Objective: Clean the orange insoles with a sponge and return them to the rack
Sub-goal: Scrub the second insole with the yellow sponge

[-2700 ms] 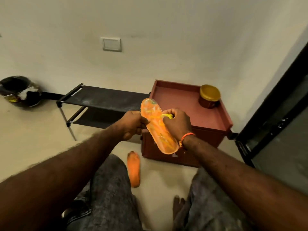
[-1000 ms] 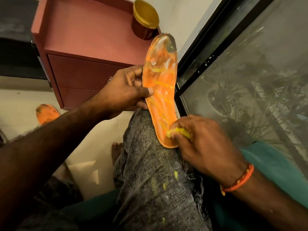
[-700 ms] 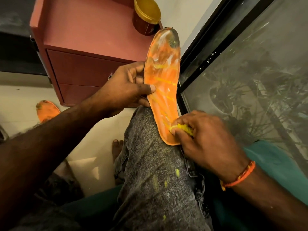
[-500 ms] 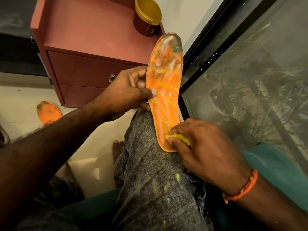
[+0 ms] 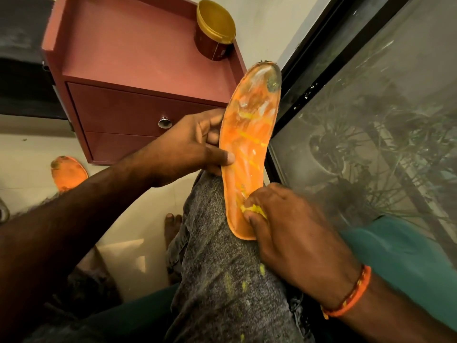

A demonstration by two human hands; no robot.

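Between right hand [image 5: 291, 226] fingertips sat a scrap of yellow sponge [image 5: 253, 209], pinched and pressed on the heel of the insole [image 5: 247, 149]; left hand [image 5: 183, 147] clamped its mid-edge, thumb on top. Insole lay on the knee, long axis heel-near, toe away toward the window [image 5: 371, 115]. Looked light, floppy, probably slick; mid-edge grip seemed right.

Since the earliest picture the insole [image 5: 247, 149] has come down from mid-air in front of the red cabinet [image 5: 138, 70] to lie along the grey-trousered knee [image 5: 222, 268], heel at the lower centre of the frame. The right hand [image 5: 291, 233] with the yellow sponge [image 5: 254, 209] has moved from the insole's middle to its heel. The left hand [image 5: 188, 147] has shifted its grip to the insole's left edge, thumb on top.
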